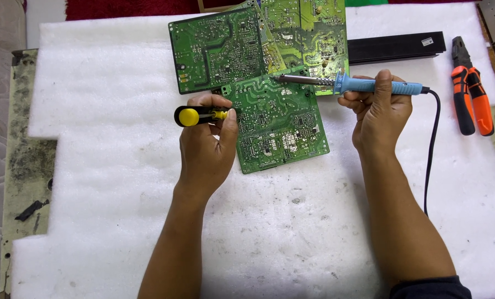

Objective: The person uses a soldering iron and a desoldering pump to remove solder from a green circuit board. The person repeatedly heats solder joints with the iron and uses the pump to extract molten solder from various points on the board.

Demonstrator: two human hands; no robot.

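Gripping a soldering iron (363, 84), right fingers (381, 88) sit beside the board (275, 124); left fingers (225, 119) clutch a screwdriver (200, 116).

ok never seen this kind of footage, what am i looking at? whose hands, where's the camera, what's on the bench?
One camera, worn on a person's head, looks down at their own two bare hands. The left hand holds a yellow-and-black screwdriver against the nearest green circuit board. The right hand holds a blue soldering iron, tip over the same board, its black cord trailing back. Two more boards lie behind, on white foam padding. Orange pliers and a black bar lie to the right.
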